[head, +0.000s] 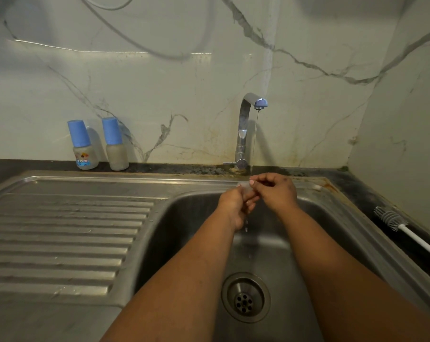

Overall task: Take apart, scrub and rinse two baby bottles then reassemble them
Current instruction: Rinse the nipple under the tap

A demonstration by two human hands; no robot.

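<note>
Marble-backed steel sink (145,206): two capped baby bottles (98,144) upright far left on the counter. Left hand (236,206) and right hand (277,192) pinch a small clear part (244,187), likely a teat, under the tap stream (254,141). Risk: wet part slips toward the open drain (245,297); bottle brush (391,219) lies far right.

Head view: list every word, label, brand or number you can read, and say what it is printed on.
No text can be read.
Left baby bottle: a coloured printed picture low on its body; any lettering in it is too small and blurred to read.
Right baby bottle: no print shows.
Tap, sink, bottle brush: no markings show.
</note>
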